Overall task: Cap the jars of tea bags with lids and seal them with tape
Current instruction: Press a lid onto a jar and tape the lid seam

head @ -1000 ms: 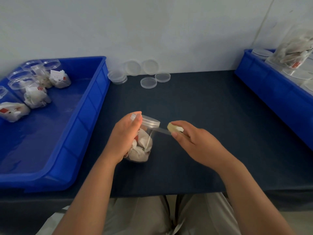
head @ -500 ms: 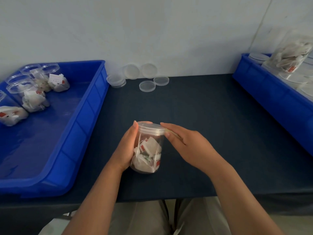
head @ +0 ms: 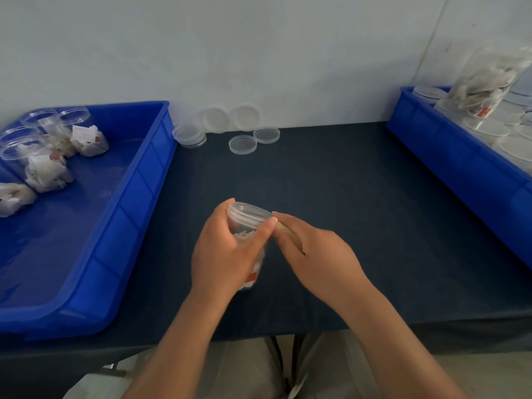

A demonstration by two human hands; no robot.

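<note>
A clear plastic jar of tea bags (head: 248,226) with a clear lid on it sits tilted at the middle of the dark table. My left hand (head: 227,251) grips it round the body, thumb up near the lid's rim. My right hand (head: 313,254) holds a small tan roll of tape (head: 288,232) right beside the jar's rim, and my fingers hide most of the roll. Whether a strip of tape runs onto the jar is too blurred to see.
A blue tray (head: 135,197) at the left holds several open jars of tea bags (head: 43,156). Several loose clear lids (head: 242,144) lie at the back by the wall. Another blue tray (head: 460,165) at the right holds lidded jars and a bag of tea bags (head: 486,82).
My left hand has turned the jar and wrapped further round it, tilting it. My right hand, which held the tape out a second ago, has stayed close to the rim.
</note>
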